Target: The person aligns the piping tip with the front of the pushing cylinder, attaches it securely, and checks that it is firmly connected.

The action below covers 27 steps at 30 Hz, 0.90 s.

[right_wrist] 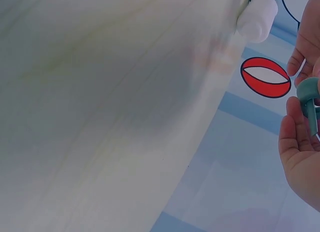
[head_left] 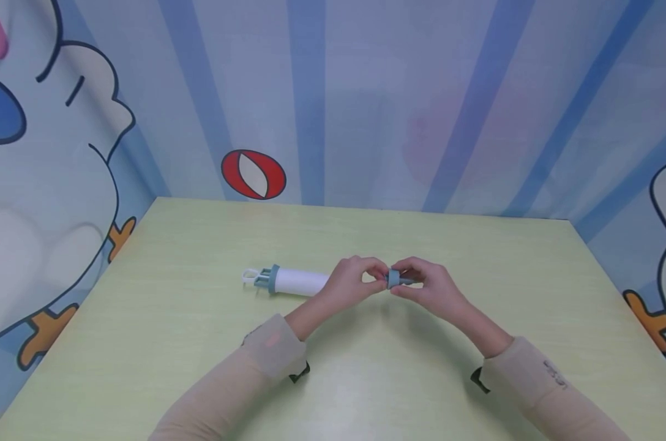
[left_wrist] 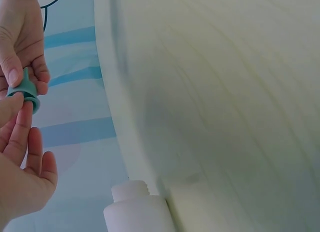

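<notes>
Above the table, both hands meet at a small teal cap (head_left: 393, 279) with a round rim and slim prongs. Its rim is pinched between thumb and index finger of my left hand (head_left: 351, 283), and those fingertips reach the open side in the left wrist view. My right hand (head_left: 431, 288) grips the same cap from the other side, around the prongs (right_wrist: 311, 118). Behind the left hand lies a white tube (head_left: 300, 282), partly hidden by it, with a teal frame (head_left: 267, 279) and a white loop (head_left: 250, 276) at one end. Its other end is a narrower neck (left_wrist: 130, 190).
The pale yellow-green table (head_left: 399, 380) runs back to a blue striped backdrop (head_left: 360, 110) with printed cartoon figures. A red and white oval (head_left: 272, 174) is printed on it above the far table edge.
</notes>
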Tool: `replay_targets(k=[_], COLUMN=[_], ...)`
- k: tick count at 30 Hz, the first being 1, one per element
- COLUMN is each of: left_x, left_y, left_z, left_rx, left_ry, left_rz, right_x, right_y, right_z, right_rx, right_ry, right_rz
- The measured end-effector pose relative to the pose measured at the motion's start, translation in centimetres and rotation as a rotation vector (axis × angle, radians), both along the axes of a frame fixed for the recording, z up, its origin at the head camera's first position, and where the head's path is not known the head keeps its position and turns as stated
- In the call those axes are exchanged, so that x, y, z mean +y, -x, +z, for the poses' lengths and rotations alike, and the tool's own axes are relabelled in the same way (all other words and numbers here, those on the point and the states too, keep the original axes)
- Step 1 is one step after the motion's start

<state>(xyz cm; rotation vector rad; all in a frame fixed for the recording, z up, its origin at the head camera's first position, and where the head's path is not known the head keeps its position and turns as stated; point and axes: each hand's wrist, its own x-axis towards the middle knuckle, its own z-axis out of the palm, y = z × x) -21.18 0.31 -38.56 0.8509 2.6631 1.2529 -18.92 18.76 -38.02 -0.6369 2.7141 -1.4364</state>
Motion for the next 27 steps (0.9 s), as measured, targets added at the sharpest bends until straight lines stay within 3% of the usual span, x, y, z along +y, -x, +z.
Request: replay_targets(k=[10, 16, 27], left_x=[-0.06, -0.13, -0.16], left_y=[-0.07, -0.22, -0.09], left_z=[-0.62, -0.52, -0.73], left_rx=[-0.115, -0.18, -0.211], left_ry=[-0.138, -0.169, -0.184], left_rz=[0.022, 0.017, 0.048], right_x=[-0.11, -0.27, -0.79], right_y=[0.13, 0.08, -0.26], right_z=[-0.45, -0.5, -0.15], right_rx=[-0.015, -0.025, -0.013], right_ry=[0.026, 0.037, 0.026], right_rz=[0.005, 0.003, 0.007])
